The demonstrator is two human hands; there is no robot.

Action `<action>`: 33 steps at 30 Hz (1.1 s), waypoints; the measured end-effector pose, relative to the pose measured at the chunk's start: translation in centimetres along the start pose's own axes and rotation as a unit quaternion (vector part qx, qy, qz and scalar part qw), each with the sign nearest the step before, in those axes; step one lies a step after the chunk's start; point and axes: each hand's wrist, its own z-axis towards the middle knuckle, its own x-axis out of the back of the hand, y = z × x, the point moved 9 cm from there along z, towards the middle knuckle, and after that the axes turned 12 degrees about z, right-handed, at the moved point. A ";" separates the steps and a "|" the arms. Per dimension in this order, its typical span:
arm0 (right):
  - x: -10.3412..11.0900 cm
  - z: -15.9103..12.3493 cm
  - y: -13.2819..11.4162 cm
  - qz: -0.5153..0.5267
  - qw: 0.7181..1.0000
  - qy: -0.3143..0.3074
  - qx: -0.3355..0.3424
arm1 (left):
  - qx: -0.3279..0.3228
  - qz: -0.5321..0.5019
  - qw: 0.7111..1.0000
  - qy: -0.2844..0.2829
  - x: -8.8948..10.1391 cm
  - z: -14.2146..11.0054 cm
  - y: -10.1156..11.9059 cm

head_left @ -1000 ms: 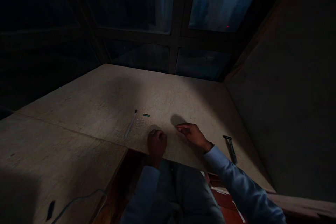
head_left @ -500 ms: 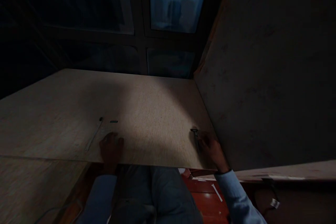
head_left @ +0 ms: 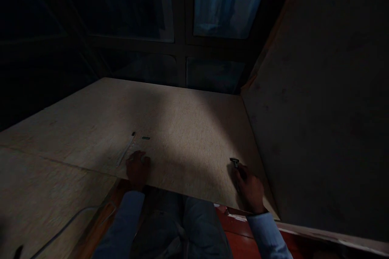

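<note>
My right hand (head_left: 251, 189) holds a safety razor (head_left: 234, 162) by its handle, with the dark T-shaped head pointing away from me, just above the right side of the table. My left hand (head_left: 138, 169) rests on the tabletop with its fingers bent loosely and the thumb apart; no held thing shows in it. Just left of that hand lies a slim white stick (head_left: 125, 150) with a dark tip, like a toothbrush. Beyond the fingers is a small flat dark strip (head_left: 146, 138), perhaps a razor head cover. The dim light hides finer detail.
The pale speckled tabletop (head_left: 185, 129) meets a tall panel (head_left: 319, 129) on the right. Dark framed windows (head_left: 225, 8) stand behind. A grey cable (head_left: 69, 222) crosses a lower surface at left. Reddish flooring (head_left: 240, 230) shows beside my legs.
The view has swung, shifting the table to the right. My right hand has closed round the razor handle and lifted it slightly. My left hand stays beside the white stick.
</note>
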 end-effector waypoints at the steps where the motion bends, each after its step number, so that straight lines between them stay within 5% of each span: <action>1: -0.2 0.0 0.2 -0.006 1.000 -0.005 -0.009 | 0.001 -0.004 1.000 0.007 0.0 0.0 -0.1; 8: -1.4 -0.5 -1.2 0.086 0.996 -0.013 -0.016 | 0.029 -0.021 0.999 -0.011 -0.4 -0.2 -0.7; 13: -4.4 -1.5 -6.2 0.270 0.961 -0.044 0.048 | 0.016 -0.049 0.999 0.000 -0.2 -0.4 -0.6; 17: -7.9 -2.1 -10.4 0.311 0.942 -0.081 0.098 | 0.007 -0.061 0.998 0.010 -0.2 -0.6 -0.7; 24: -13.7 -1.2 -17.3 0.241 0.951 -0.124 0.151 | -0.006 -0.088 0.996 0.015 0.0 -0.8 -0.7; 33: -22.7 -1.1 -30.4 0.020 0.956 -0.231 0.177 | 0.076 -0.236 0.967 0.054 -0.1 -1.1 -2.7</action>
